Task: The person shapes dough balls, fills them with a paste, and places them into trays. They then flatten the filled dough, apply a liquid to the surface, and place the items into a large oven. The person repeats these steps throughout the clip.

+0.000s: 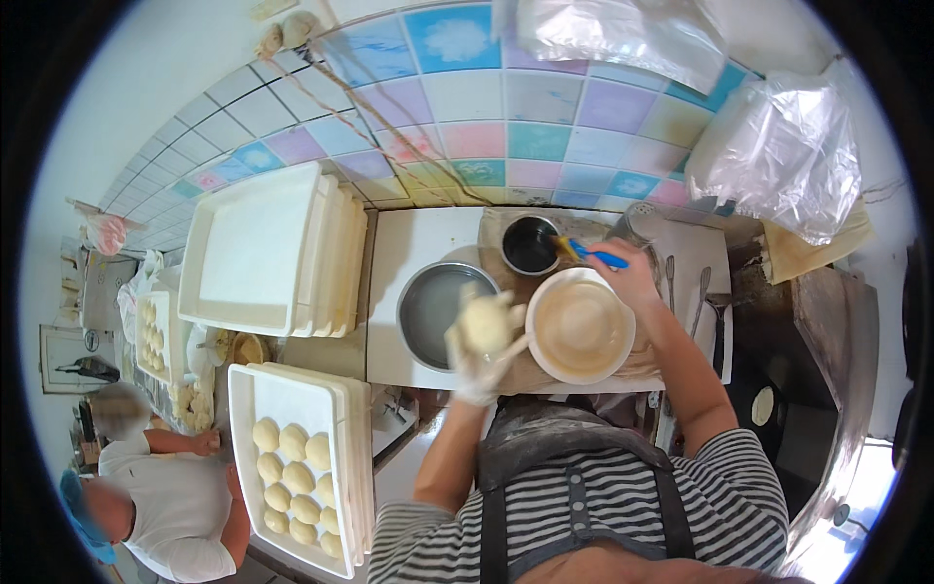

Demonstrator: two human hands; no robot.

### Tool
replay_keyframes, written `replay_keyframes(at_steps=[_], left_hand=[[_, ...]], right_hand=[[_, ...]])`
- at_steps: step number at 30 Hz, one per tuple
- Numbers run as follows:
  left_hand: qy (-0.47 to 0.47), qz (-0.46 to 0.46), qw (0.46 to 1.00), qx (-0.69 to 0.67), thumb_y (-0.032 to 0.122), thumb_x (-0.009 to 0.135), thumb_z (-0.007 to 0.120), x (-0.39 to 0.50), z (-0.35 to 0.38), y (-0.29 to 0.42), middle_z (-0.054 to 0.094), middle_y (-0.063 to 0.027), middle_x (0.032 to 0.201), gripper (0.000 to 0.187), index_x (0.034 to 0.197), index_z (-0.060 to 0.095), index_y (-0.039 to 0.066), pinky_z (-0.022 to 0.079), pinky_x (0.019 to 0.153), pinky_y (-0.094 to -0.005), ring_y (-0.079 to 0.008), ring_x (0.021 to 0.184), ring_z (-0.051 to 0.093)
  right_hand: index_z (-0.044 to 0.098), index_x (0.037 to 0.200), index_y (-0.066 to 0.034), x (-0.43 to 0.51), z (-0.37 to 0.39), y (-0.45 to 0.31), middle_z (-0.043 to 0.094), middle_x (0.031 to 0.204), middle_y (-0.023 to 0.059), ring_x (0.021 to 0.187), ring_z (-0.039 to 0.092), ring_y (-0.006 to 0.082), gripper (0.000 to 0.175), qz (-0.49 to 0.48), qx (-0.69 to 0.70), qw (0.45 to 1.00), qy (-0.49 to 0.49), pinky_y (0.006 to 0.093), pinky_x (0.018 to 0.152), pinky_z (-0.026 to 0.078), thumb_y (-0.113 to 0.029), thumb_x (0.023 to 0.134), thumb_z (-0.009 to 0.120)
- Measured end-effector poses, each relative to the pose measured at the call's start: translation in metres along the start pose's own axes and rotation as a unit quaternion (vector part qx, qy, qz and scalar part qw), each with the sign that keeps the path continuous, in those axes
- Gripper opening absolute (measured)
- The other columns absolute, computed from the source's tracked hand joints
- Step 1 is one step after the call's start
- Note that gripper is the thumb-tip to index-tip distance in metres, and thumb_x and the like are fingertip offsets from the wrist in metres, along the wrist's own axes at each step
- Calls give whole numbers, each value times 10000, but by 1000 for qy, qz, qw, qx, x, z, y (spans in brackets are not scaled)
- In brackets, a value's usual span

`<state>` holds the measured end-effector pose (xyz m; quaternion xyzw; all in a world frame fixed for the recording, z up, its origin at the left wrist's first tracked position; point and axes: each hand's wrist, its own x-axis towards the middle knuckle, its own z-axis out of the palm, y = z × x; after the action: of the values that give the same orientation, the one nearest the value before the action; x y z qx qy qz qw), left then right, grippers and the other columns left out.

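Note:
My left hand (483,369), in a thin clear glove, holds a pale round dough piece (487,323) over the right side of a round metal pan (430,314). The dough and fingers are blurred by motion. With my right hand (629,276) I grip the blue handle of a pastry brush (602,257). Its yellowish bristles reach the rim of a small metal pot (527,247) that looks dark inside. Just below that hand stands a white bowl (581,326) of cloudy, pale tan contents.
Stacked white trays (248,248) stand at the left; a lower tray (292,409) holds several dough balls. A person (175,482) works beyond it. Metal utensils (700,299) and a shaker (635,219) lie right of the bowl. Farther right is a dark cooking appliance (795,445) with a pale round piece inside.

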<state>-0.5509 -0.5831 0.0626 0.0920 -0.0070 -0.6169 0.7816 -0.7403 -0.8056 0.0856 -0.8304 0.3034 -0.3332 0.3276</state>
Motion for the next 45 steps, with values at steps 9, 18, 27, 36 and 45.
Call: replay_keyframes(at_steps=[9, 18, 27, 36, 45], left_hand=[[202, -88, 975, 11, 312, 914, 363, 102, -53, -102, 610, -122, 1110, 399, 1096, 580, 32, 456, 921, -447, -275, 1028, 580], [176, -140, 974, 34, 362, 970, 330, 83, -47, -102, 554, -130, 1199, 414, 1235, 496, 90, 396, 976, -419, -284, 1122, 497], [-186, 62, 276, 941, 259, 858, 486, 92, -64, -175, 363, -237, 1373, 549, 1330, 385, -4, 221, 1084, -470, -401, 1291, 313], [2, 134, 301, 944, 304, 905, 465, 39, -28, -27, 127, -183, 1519, 626, 1448, 252, 75, 40, 1098, -556, -410, 1396, 56], [-3, -39, 105, 994, 483, 858, 508, 55, -37, 28, 36, -192, 1527, 780, 1468, 181, 124, -5, 1037, -670, -441, 1388, -4]], right_hand=[[642, 1008, -90, -68, -48, -44, 617, 969, 107, 884, 605, 284, 263, -158, -38, 966, -201, 349, 743, 495, -34, 751, 652], [673, 933, -8, -79, -43, -19, 645, 847, 1, 757, 549, 44, 122, 291, 245, 925, -5, 228, 628, 457, -60, 822, 674], [584, 1127, 9, 36, 28, 12, 652, 966, 149, 873, 636, 251, 418, 249, 84, 954, -147, 338, 772, 491, -316, 865, 611], [298, 1411, -95, -103, 59, 60, 285, 1462, 140, 1351, 258, 314, 771, -1, -189, 956, -225, 487, 1104, 152, -415, 787, 618], [270, 1419, -39, -119, 20, 35, 204, 1498, 156, 1399, 148, 309, 803, 31, -182, 975, -124, 490, 1125, 88, -479, 818, 570]])
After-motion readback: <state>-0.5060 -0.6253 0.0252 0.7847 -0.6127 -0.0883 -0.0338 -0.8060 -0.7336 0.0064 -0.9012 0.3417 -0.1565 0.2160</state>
